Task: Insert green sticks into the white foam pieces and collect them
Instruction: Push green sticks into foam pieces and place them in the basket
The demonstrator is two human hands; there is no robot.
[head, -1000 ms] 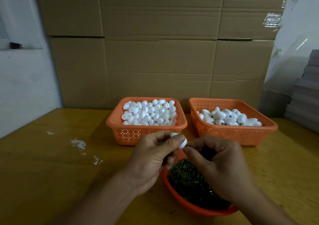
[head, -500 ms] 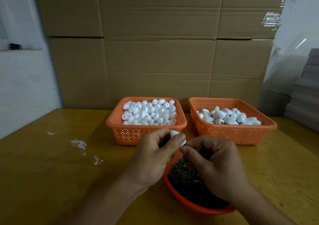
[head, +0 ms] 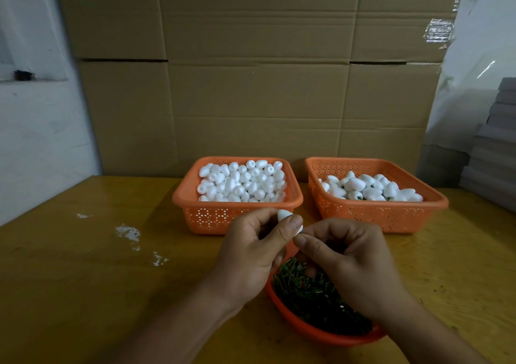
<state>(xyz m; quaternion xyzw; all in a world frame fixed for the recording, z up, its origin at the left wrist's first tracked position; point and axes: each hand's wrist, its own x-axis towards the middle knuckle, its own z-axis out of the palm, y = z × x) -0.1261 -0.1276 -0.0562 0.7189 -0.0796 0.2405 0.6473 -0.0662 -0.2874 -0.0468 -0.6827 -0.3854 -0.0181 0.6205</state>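
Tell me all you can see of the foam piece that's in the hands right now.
The foam piece is small, white and egg-shaped, matte like the ones in the baskets. The left hand pinches it between thumb and fingers, covering its middle, so only its rounded top and lower tip show. The right hand meets its lower tip with pinched fingertips; any stick there is hidden. It is held above the bowl of green sticks.

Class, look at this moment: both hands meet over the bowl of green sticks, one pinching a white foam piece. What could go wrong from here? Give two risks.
1. The foam piece is small and mostly hidden by the left hand, and no stick shows in the right hand; a push aimed by feel could go in crooked.
2. The bowl of green sticks sits right under both wrists; a nudge might spill sticks onto the table.
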